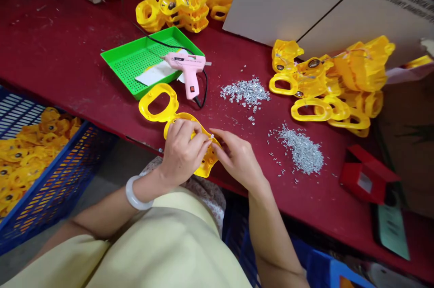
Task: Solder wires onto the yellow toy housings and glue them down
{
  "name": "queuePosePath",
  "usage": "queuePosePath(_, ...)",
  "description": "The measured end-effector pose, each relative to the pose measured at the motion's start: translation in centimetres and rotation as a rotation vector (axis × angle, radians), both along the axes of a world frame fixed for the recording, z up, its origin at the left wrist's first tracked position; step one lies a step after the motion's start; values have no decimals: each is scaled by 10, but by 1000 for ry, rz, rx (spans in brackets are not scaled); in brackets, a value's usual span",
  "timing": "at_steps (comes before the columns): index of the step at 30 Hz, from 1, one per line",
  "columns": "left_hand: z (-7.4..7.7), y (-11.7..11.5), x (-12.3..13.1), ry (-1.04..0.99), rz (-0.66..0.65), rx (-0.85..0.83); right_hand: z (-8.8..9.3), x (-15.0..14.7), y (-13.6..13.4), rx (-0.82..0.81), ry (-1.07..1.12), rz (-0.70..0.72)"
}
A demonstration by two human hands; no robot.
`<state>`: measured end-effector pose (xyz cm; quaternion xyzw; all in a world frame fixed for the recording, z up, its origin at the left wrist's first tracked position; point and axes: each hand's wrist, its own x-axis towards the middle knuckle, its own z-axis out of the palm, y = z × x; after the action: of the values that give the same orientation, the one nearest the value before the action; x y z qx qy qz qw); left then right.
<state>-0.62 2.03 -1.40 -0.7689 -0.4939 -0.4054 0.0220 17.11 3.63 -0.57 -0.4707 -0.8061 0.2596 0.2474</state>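
Observation:
A yellow plastic shell (pixel 206 168) with a ring-shaped handle part (pixel 145 109) is held at the table's front edge, its hollow side up. My left hand (pixel 181 150) is closed over the shell, fingers bent inside it and hiding its middle. At the shell's right rim, the thumb and forefinger of my right hand (pixel 241 159) close around a tiny whitish piece (pixel 212 136). The left fingertips meet the right ones there, so the exact contact is partly hidden.
A pink glue gun (pixel 190 71) rests against a green tray (pixel 127 71). Piles of small metal washers (pixel 249 91) and screws (pixel 303 152) lie to the right. Stacked yellow shells (pixel 359 68), a red box (pixel 362 179) and a phone (pixel 393 229) are farther right. A blue crate (pixel 73 166) stands left.

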Motion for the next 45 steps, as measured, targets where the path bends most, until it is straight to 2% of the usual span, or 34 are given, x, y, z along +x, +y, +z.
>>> queuePosePath(3,-2,2,0,10,-13,19,13,2,-6,78,99,-106)
queuePosePath(6,-3,3,2,40,-32,43,24,-5,-11,167,137,-121)
queuePosePath(10,-3,4,2,10,-61,13,27,-14,-13,212,151,-154)
queuePosePath(13,-3,5,3,-62,-154,-29,21,-12,-16,102,249,-234)
queuePosePath(17,-4,9,4,-148,-257,-123,9,-7,-21,-93,501,-360)
queuePosePath(20,-3,12,5,-182,-280,-199,1,-4,-22,-245,666,-421)
queuePosePath(24,0,17,5,-197,-260,-221,-9,-2,-17,-411,784,-466)
queuePosePath(28,1,22,0,-165,-295,-211,-13,-4,-12,-441,810,-449)
queuePosePath(32,-4,23,-9,-211,-311,-249,-8,-12,-7,-452,749,-409)
queuePosePath(36,-6,15,-18,-208,-217,-235,2,-25,14,-417,664,-406)
queuePosePath(41,-3,-7,-17,-174,-20,-132,2,-50,72,-293,511,-396)
queuePosePath(45,-4,-10,-25,-181,108,-97,-2,-71,116,-400,389,-330)
